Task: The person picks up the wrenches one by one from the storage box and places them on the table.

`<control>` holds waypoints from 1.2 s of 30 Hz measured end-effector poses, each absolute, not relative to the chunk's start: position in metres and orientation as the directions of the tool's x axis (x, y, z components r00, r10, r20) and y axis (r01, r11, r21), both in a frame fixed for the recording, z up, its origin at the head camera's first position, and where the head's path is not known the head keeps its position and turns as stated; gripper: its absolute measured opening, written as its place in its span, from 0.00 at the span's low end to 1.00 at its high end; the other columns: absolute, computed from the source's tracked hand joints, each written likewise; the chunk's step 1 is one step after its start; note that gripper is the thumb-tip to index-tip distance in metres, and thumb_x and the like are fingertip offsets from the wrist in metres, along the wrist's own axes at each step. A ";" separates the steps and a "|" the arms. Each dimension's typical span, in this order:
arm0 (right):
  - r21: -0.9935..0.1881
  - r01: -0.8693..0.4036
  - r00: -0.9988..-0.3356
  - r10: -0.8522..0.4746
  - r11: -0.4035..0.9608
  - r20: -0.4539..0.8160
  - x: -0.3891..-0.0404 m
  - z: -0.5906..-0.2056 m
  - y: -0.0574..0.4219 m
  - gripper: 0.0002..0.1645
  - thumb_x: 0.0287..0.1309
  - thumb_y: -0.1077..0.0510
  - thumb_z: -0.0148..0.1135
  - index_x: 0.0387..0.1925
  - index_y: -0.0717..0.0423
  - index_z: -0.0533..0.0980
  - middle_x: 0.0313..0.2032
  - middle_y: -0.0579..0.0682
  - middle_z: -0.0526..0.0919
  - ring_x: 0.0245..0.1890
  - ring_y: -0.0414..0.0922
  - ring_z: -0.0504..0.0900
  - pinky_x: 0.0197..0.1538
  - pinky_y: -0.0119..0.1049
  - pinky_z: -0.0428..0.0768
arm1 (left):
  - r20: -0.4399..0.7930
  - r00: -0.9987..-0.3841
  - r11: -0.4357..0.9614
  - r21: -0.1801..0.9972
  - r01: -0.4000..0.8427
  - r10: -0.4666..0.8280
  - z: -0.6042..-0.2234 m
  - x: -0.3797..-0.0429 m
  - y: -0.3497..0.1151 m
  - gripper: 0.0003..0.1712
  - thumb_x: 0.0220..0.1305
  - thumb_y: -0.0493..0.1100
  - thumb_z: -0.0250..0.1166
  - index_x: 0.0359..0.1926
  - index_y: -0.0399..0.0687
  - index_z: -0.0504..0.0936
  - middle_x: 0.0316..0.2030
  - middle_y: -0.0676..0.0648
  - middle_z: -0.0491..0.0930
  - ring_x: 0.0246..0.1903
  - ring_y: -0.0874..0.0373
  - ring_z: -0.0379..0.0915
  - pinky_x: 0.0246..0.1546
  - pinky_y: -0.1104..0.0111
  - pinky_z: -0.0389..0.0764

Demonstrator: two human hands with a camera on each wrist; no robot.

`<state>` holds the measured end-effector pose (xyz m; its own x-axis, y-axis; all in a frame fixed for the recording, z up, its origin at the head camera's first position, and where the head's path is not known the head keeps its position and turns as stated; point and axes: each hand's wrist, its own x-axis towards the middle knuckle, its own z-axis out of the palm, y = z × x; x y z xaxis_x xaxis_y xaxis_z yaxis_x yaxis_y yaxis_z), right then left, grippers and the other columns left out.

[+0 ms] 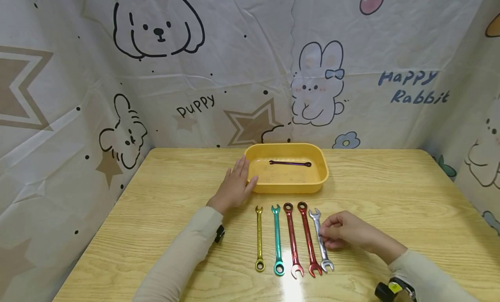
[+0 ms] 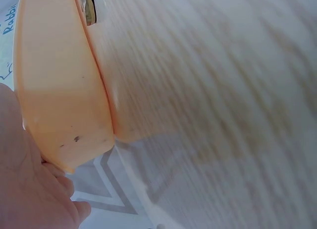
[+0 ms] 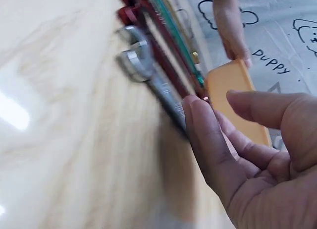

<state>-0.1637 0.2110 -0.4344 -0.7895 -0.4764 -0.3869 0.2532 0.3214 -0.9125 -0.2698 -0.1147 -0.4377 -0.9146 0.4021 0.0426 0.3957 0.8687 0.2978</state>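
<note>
A yellow plastic bin [image 1: 287, 188] stands toward the back of the table, with a dark purple wrench [image 1: 290, 163] lying inside. My left hand [image 1: 233, 185] rests against the bin's left side, fingers fairly straight along the wall and thumb by the front corner. In front of the bin lies a row of wrenches: a gold wrench [image 1: 259, 239], a green wrench [image 1: 277, 239], two red wrenches [image 1: 292, 241] and a silver wrench [image 1: 322, 245]. My right hand [image 1: 347, 232] is at the silver wrench's shaft, fingertips beside it. In the right wrist view, thumb and index finger [image 3: 205, 125] stand apart.
The wooden table [image 1: 187, 176] backs onto a cloth [image 1: 234, 72] printed with cartoon animals, which also covers both sides. Each wrist wears a strap with a dark device, the right device [image 1: 386, 291] near the front edge of the view.
</note>
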 end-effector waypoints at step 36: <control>-0.870 0.027 -0.966 -0.210 0.492 -0.148 -0.297 -0.342 0.161 0.24 0.68 0.53 0.56 0.58 0.65 0.72 0.57 0.63 0.74 0.58 0.57 0.74 0.58 0.43 0.76 | 0.030 -0.917 0.874 0.291 0.389 0.398 -0.435 -0.269 -0.115 0.43 0.74 0.64 0.29 0.75 0.37 0.39 0.75 0.43 0.31 0.74 0.48 0.31 0.71 0.49 0.43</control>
<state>-0.2969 0.1608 -0.3424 -0.9665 -0.2096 -0.1481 0.0268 0.4916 -0.8704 -0.2689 -0.1146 -0.4345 -0.9167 0.3985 0.0305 0.3895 0.8738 0.2912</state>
